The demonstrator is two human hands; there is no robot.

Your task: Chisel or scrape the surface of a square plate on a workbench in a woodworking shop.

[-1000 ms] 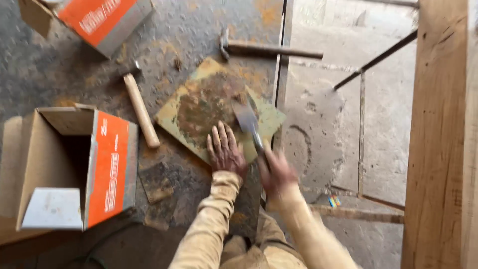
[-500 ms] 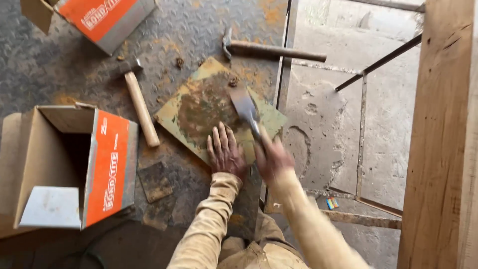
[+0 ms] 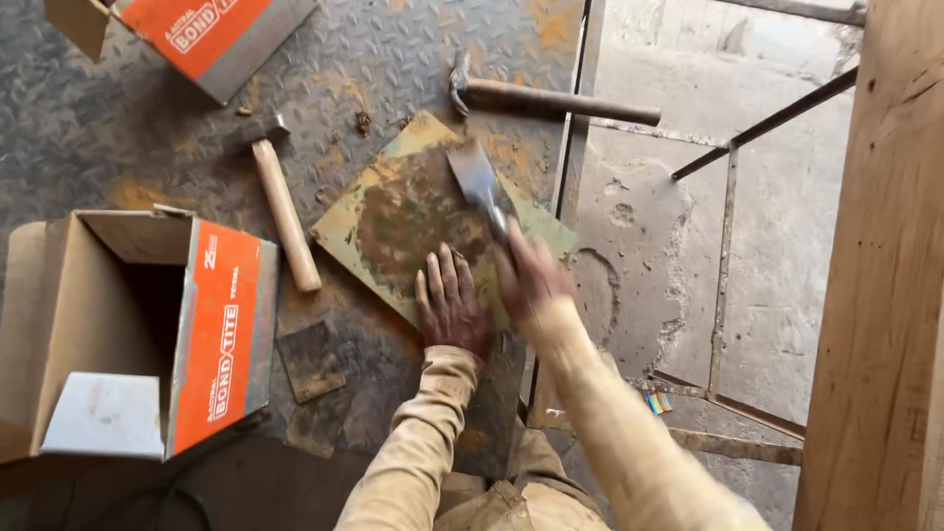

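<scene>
Left hand [image 3: 450, 307] pressed flat, fingers spread wide, on the near edge of a rusty square tile [image 3: 413, 221] lying on the checker-plate floor [image 3: 147, 138]. Right hand [image 3: 531, 280], blurred, wrapped around the handle of a wide-bladed scraper [image 3: 477, 182], blade resting on the tile's top. Wooden-handled hammer [image 3: 280, 202] just off the tile's left edge, second hammer [image 3: 541, 98] just beyond its far corner. Open orange-and-white carton [image 3: 147, 334] well off to the tile's left, another carton [image 3: 211, 34] further away beyond it. Small dark tile piece [image 3: 310, 362] near the tile's near-left side.
</scene>
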